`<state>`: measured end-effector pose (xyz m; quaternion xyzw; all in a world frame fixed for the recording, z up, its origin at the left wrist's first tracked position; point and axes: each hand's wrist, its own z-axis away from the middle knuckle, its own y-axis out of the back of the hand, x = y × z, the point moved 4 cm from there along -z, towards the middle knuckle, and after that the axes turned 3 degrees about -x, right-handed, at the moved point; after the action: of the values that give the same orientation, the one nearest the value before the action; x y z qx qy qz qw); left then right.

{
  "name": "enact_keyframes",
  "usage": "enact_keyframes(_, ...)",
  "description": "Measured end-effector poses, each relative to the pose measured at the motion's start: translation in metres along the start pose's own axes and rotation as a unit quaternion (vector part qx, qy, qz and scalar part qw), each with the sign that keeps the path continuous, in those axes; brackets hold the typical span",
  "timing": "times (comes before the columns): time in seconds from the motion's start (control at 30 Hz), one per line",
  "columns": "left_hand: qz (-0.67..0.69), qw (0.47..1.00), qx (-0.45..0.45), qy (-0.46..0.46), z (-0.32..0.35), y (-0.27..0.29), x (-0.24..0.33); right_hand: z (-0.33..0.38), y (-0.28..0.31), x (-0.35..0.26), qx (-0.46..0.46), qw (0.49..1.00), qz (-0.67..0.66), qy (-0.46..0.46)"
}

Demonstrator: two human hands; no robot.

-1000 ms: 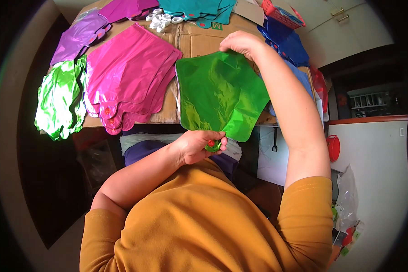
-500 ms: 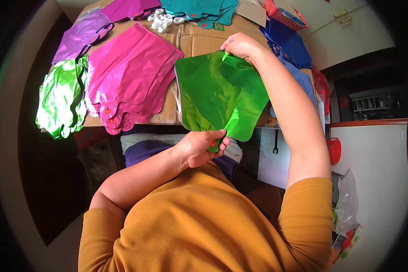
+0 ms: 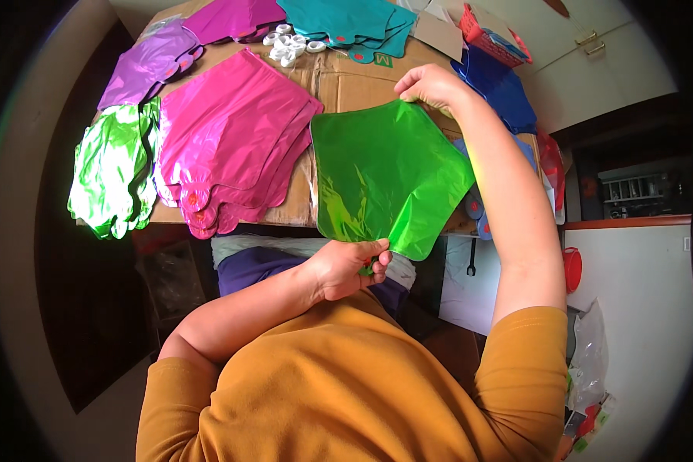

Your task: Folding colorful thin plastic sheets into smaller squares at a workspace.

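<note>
The left hand (image 3: pixel 346 269) pinches the bottom neck of a flat green balloon (image 3: pixel 385 177), while the right hand (image 3: pixel 431 85) has a closed grip on its top edge, stretching it flat above the cardboard-covered desk (image 3: pixel 346 77). Pink balloons (image 3: pixel 231 138) lie stacked beside it, sorted by colour.

- One green foil balloon (image 3: pixel 385 181) is held flat.
- Two hands are seen: left hand (image 3: pixel 346 268), right hand (image 3: pixel 431 85).
- One pink balloon stack (image 3: pixel 235 142) is laid out.
</note>
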<state>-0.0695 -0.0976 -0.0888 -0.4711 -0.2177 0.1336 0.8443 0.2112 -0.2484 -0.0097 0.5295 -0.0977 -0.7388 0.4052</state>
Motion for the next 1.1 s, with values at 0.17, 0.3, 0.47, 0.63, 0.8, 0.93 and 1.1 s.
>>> enact_keyframes(0.17,-0.033,0.999,0.012,-0.002,0.004,-0.011,0.0,0.001,0.014,-0.016,-0.022,0.989,0.132,0.064)
enact_keyframes(0.3,-0.101,0.993,0.054,-0.01,0.006,-0.017,0.003,0.005,-0.008,-0.052,-0.157,0.978,0.106,0.091)
enact_keyframes(0.47,-0.259,0.964,0.047,-0.035,-0.001,-0.02,0.004,-0.005,-0.043,-0.066,-0.344,0.927,0.145,0.03)
enact_keyframes(0.63,-0.37,0.919,0.041,-0.126,0.002,-0.024,0.015,0.001,-0.076,-0.101,-0.382,0.878,0.288,0.008)
enact_keyframes(0.8,-0.243,0.968,0.051,-0.025,0.011,-0.03,0.02,0.008,-0.076,-0.116,-0.422,0.87,0.244,0.074)
enact_keyframes(0.93,0.026,0.999,0.003,0.035,-0.003,-0.002,0.003,-0.003,-0.083,-0.116,-0.349,0.88,0.287,0.147)
enact_keyframes(1.1,0.093,0.995,-0.03,0.03,-0.004,-0.001,0.008,0.021,-0.099,-0.123,-0.25,0.827,0.416,0.283)
